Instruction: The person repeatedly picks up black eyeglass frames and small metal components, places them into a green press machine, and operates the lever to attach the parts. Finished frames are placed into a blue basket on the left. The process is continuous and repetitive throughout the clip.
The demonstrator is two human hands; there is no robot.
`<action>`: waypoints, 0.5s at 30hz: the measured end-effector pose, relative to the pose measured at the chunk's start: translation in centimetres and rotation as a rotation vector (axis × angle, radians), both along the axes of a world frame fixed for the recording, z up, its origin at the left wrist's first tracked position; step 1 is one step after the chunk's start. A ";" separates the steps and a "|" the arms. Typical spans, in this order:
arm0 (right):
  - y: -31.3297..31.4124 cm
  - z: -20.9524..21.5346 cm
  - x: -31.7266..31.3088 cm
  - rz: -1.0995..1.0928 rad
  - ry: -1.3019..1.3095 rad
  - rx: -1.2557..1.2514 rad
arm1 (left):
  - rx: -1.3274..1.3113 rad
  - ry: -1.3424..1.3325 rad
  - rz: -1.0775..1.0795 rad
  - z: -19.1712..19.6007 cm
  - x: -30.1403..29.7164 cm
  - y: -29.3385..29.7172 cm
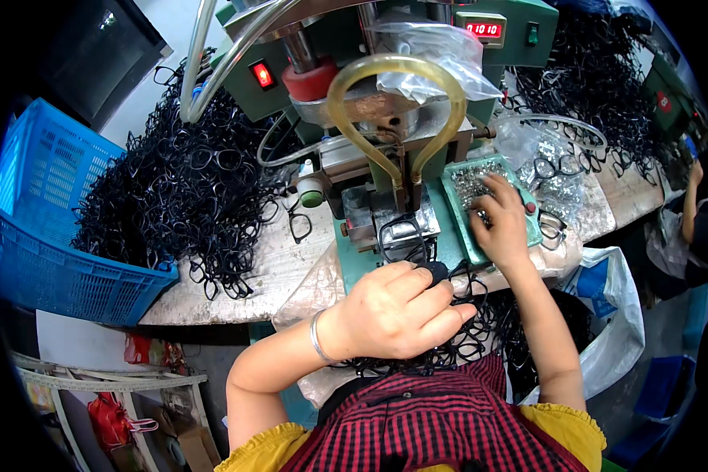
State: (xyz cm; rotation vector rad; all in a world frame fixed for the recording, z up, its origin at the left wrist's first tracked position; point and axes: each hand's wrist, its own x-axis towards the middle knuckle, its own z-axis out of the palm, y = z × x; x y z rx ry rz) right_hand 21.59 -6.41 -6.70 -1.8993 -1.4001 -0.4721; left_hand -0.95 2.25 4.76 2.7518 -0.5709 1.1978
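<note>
My left hand (397,311), with a silver bangle at its wrist, is closed in front of the press, its fingers curled round the near part of a black eyeglass frame (402,234). The rim of that frame stands up against the shiny metal fixture (418,226) under the press head. A dark cover (433,272) shows at the fingertips; the exact grip is hidden. Over a green tray (470,250) of small silver metal parts (477,178), my right hand (500,220) has its fingers bent and apart, tips down among the parts. Nothing shows between those fingers.
A green press (507,47) with a looped yellowish hose (396,61) stands ahead. Heaped black eyeglass frames (193,169) spill from a blue crate (63,263) at left; another pile (582,75) lies far right. More frames (472,330) hang at my lap. Clear bags (554,169) lie beside the tray.
</note>
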 end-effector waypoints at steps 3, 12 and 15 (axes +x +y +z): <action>1.6 0.4 0.6 0.057 -0.123 -0.094 | -0.113 -0.018 0.029 -0.9 -0.6 -0.4; -2.9 -2.9 0.8 -0.098 1.140 0.701 | -0.479 -0.622 0.698 -2.0 -12.7 4.8; 0.1 -2.3 0.3 -0.094 1.049 0.670 | -0.383 -0.495 0.915 0.0 -9.5 9.5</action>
